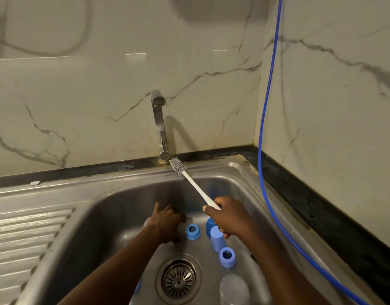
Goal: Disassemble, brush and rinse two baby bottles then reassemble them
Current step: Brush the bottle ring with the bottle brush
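Steel sink (211, 172) holds loose bottle parts; right hand (231, 214) grips brush (178, 165), left hand (167, 221) reaches open toward 12 o'clock; brushing, rinsing, reassembly seemingly remain.

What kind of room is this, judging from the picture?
Probably a home kitchen. A stainless steel sink with a ribbed draining board sits in a dark countertop, a tap stands behind it, and marble-look tiles cover the walls.

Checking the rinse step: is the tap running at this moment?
Off, as far as visible: no stream falls from the faucet spout, and the sink wall below shows no water.
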`<act>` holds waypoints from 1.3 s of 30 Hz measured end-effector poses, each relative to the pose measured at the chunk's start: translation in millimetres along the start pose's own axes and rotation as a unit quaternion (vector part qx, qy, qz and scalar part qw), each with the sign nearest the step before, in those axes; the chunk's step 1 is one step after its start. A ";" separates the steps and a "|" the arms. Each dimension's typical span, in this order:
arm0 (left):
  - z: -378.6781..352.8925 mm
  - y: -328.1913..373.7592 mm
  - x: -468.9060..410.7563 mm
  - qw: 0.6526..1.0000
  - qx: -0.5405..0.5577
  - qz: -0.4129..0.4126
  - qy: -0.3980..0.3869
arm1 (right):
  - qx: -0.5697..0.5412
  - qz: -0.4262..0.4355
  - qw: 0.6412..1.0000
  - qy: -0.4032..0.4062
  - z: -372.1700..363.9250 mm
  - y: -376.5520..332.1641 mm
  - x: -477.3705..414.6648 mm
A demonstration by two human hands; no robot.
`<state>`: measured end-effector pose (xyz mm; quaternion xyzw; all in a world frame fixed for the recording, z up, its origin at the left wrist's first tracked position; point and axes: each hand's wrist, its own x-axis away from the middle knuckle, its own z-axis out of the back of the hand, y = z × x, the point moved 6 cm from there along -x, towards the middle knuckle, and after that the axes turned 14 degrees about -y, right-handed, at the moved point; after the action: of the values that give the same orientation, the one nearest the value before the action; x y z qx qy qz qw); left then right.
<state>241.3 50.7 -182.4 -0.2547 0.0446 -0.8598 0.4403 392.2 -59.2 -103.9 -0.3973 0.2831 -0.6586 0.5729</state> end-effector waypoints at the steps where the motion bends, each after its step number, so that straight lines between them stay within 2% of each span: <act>1: 2.0 3.0 -0.1 1.000 0.002 -0.005 -0.003 | -0.001 0.001 1.000 -0.001 0.0 -0.2 0.1; 12: 11.2 40.5 -18.6 0.998 0.029 -0.039 0.037 | -0.001 0.008 1.000 0.005 1.6 -1.0 1.8; 15: 24.5 25.6 -10.6 0.991 0.102 -0.043 0.069 | 0.006 0.011 1.000 0.017 3.8 -1.1 1.7; 17: 40.8 3.8 9.7 0.962 0.241 -0.052 0.121 | 0.005 0.025 0.999 0.025 4.0 -5.6 4.3; 20: 58.9 -39.4 57.7 0.874 0.440 -0.071 0.195 | -0.009 0.045 0.999 0.025 2.8 -14.7 9.9; 21: 59.1 -56.5 76.1 0.833 0.508 -0.059 0.211 | 0.007 0.050 0.998 0.025 2.2 -18.1 11.8; 22: 55.0 -74.2 93.1 0.772 0.592 -0.049 0.228 | 0.033 0.062 0.997 0.031 2.0 -20.8 11.9; 23: 47.3 -90.2 108.5 0.677 0.692 -0.048 0.245 | 0.072 0.074 0.994 0.041 1.9 -25.5 13.1; 25: 26.1 -112.6 129.5 0.434 0.861 -0.065 0.259 | 0.119 0.110 0.986 0.048 -0.6 -37.8 16.0; 26: 16.5 -119.4 136.3 0.340 0.900 -0.069 0.264 | 0.119 0.134 0.983 0.041 -2.9 -45.0 18.9; 28: -0.9 -131.7 144.1 0.231 0.929 -0.077 0.277 | 0.130 0.186 0.973 0.030 -13.5 -66.6 28.7; 30: -6.4 -135.0 142.3 0.177 0.940 -0.091 0.278 | 0.147 0.209 0.966 0.027 -20.8 -74.5 33.1; 32: -7.7 -136.9 138.3 0.159 0.945 -0.094 0.271 | 0.164 0.212 0.963 0.023 -26.8 -79.4 33.0; 35: -3.6 -137.6 134.8 0.182 0.942 -0.104 0.263 | 0.186 0.209 0.960 0.002 -36.2 -79.7 31.7; 39: 6.5 -128.5 132.5 0.215 0.941 -0.127 0.228 | 0.186 0.194 0.963 0.017 -35.6 -76.3 22.4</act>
<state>86.1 26.4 -85.2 0.5499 -0.7317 -0.3408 0.2146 321.0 -70.2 -54.9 -0.2096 0.2374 -0.5824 0.7487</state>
